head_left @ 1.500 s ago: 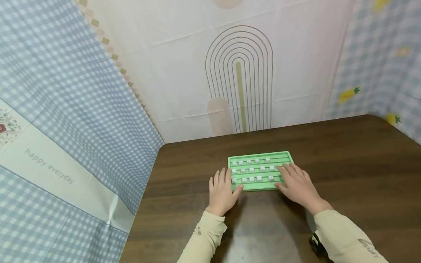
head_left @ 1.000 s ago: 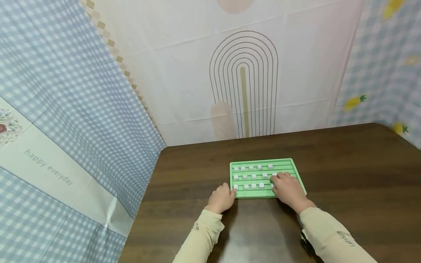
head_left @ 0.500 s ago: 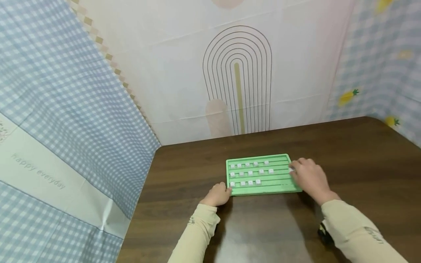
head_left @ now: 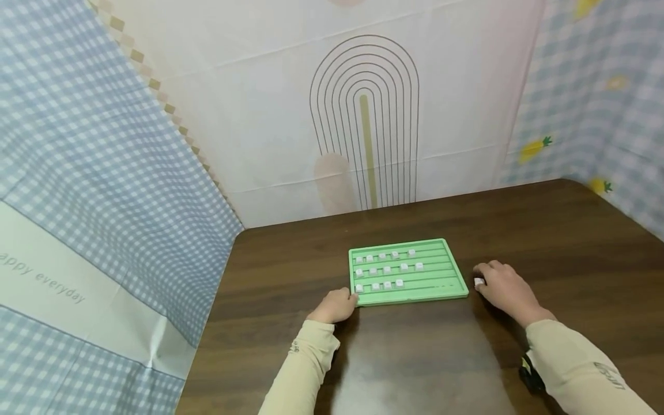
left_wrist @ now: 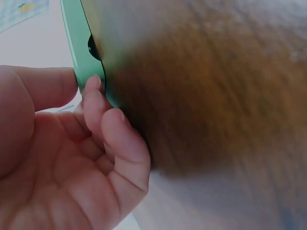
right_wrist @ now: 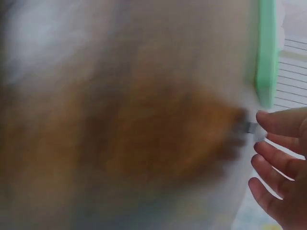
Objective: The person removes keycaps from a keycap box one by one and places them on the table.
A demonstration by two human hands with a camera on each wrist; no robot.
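Take the green tray (head_left: pixel 412 300) as your clock, with twelve toward the patterned cloth (head_left: pixel 280 127) behind the surface (head_left: pixel 415 351). Your left hand (head_left: pixel 334 305) is at about eight o'clock, its thumb and curled fingers pinching the tray's near corner. Your right hand (head_left: pixel 507 290) is just past three, beyond the tray's edge, thumb and fingertips pinching one small white cube (head_left: pixel 478 282), the other fingers apart from one another in the right wrist view. The cube is off the tray; whether it touches the surface you cannot tell. More white pieces (head_left: pixel 387 269) stand along the tray's three rows, gathered toward nine o'clock, while the three o'clock end of each row is bare. Judging by its look, the cube should be light, stiff and hard to crush, yet small and perhaps smooth enough to slip, so hold two opposite sides with your fingertip pads and squeeze gently. The tray looks like thin, rigid plastic, probably light enough to slide if nudged; its raised rim seems the best hold, and the corner at eight o'clock leaves the rows uncovered.
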